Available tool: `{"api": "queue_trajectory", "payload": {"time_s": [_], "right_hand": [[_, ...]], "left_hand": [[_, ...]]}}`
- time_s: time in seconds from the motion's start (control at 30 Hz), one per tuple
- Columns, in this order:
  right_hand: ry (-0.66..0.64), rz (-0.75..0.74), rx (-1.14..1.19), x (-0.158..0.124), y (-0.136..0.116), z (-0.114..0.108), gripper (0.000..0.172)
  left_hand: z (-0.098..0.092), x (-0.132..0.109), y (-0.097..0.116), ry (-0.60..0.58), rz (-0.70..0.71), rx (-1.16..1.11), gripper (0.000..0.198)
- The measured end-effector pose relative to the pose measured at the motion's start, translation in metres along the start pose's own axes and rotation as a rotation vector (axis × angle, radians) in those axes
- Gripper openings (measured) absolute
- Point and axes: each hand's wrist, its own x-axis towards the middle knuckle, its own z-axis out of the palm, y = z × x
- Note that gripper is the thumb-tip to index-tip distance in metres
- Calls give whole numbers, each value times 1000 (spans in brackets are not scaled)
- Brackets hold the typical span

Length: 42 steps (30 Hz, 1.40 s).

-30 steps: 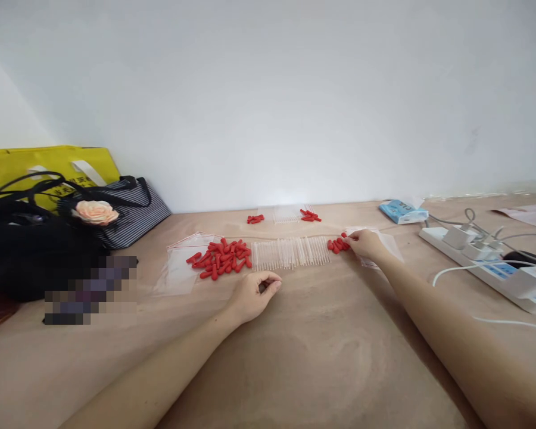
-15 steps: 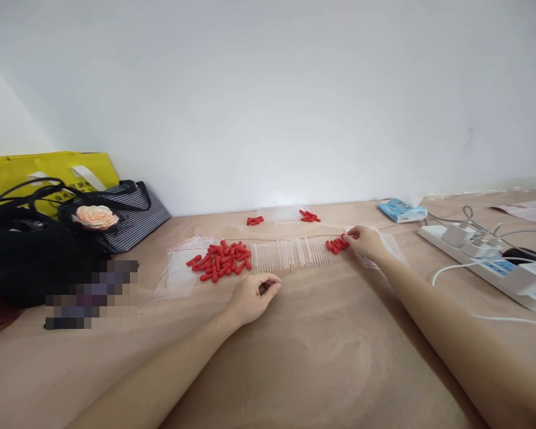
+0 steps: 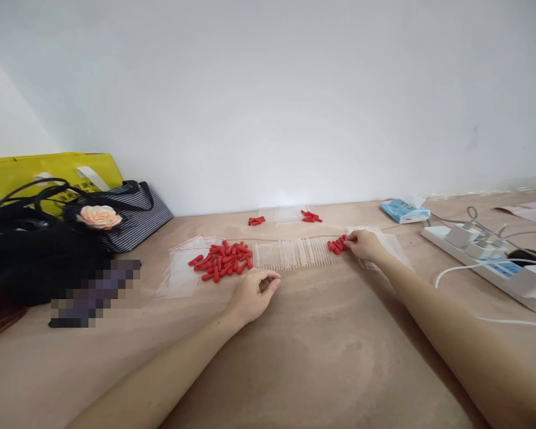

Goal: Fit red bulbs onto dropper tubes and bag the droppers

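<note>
Surface (image 3: 321,351): wood-toned, running back to a pale wall (image 3: 268,107).
Main bulb pile (image 3: 226,260): red dropper bulbs heaped at the person's left, against or partly on a left zip bag (image 3: 181,274); that bag probably marks off the heap.
Tube row (image 3: 292,253): slender clear tubes laid side by side, starting just beside the pile; the roughly parallel lay presumably stops them tangling and leaves each one easy to reach.
Small bulb group (image 3: 335,245): several more red bulbs just beyond the row's right end, apparently held separate from the heap by the tubes.
Right hand (image 3: 364,245): grip drawn in at the group's outer edge, in contact with it; whether a bulb is pinched cannot be told. A right zip bag (image 3: 393,247) lies partly beneath.
Left hand (image 3: 254,295): near the pile and row, grip curled, thumb close to the fingers; nothing visible within, tip contact cannot be told.
Power strip (image 3: 486,268): far right, probably sited there to keep cables off the bulbs.
</note>
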Motion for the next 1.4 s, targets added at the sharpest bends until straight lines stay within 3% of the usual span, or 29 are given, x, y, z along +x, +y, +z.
{"api": "queue_trajectory", "payload": {"time_s": [0.1,0.2,0.4,0.6,0.7,0.8,0.93,1.2,1.3,1.4], "right_hand": [[-9,45,77,-1,0,3,12],[-25,98,195,-2,1,6,15],[10,99,403,-3,-9,3,16],[5,-77,491,-39,-44,20,18],[-70,-364,395,-71,-59,31,19],[-150,-546,317,-94,-67,36,24],[-150,-679,253,-102,-70,37,28],[-212,-694,274,-102,-69,37,36],[-220,-689,273,-102,-68,37,37],[-222,-693,268,-102,-67,37,37]], "left_hand": [[-3,14,2,68,-3,195,16],[-2,38,6,78,-107,361,14],[17,83,7,55,-309,472,28],[27,104,4,-6,-433,516,31],[27,112,6,-59,-478,516,32],[26,116,8,-95,-512,513,34],[24,116,8,-101,-521,511,35],[21,114,10,-46,-452,544,31],[10,108,11,-51,-385,541,25],[-6,85,13,-91,-263,517,23]]}}
